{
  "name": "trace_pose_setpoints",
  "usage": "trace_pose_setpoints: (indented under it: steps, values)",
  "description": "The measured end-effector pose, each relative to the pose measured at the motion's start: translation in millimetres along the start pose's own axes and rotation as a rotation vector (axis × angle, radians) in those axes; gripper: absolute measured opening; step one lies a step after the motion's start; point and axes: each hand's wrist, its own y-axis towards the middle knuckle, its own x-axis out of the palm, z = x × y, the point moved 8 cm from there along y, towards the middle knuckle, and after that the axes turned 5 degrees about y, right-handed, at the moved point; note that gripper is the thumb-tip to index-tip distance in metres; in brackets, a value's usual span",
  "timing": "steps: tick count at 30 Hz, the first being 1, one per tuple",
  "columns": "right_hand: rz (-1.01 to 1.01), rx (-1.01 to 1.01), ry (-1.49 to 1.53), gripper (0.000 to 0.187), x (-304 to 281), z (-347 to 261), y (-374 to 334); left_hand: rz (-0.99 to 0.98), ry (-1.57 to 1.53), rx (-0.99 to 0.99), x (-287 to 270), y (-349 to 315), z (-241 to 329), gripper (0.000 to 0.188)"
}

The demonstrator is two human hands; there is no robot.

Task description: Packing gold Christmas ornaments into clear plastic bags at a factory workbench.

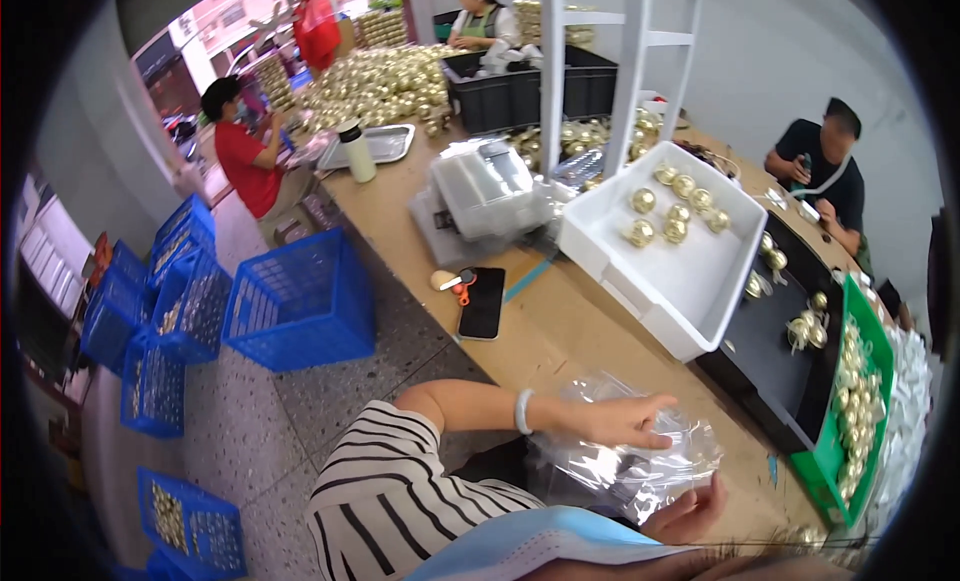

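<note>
A crinkled clear plastic bag [600, 468] lies at the table's near edge, in front of my body. Over its upper part reaches my left hand [625, 422], a pale bangle on the wrist, with thumb and finger apart and nothing visible between them. My right hand [688, 511] is at the bag's lower right edge, its fingers curled against the plastic; part of this hand is hidden at the bottom. Beyond the bag, a white tray [640, 281] holds several gold ball ornaments [676, 221] at its far end.
A black tray [770, 356] and a green crate [858, 286] with gold ornaments stand at the right. Farther up are a phone [482, 303], stacked clear plastic packs [487, 191] and a bottle [356, 153]. Blue crates [300, 311] occupy the left floor. Three other people sit around the table.
</note>
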Motion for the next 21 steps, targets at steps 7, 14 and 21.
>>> trace_pose_setpoints:
  steps: [7,14,21]
  values:
    - [0.133,-0.221,0.111,0.064,-3,-29,69,0.294,-0.28,0.642,-23,-36,73,0.069]
    - [-0.148,-0.251,0.281,0.034,17,-43,74,0.59,-0.06,0.784,-20,-56,57,0.028]
    - [0.297,0.009,0.663,0.027,4,-17,82,0.537,0.012,0.631,-23,-33,81,0.029]
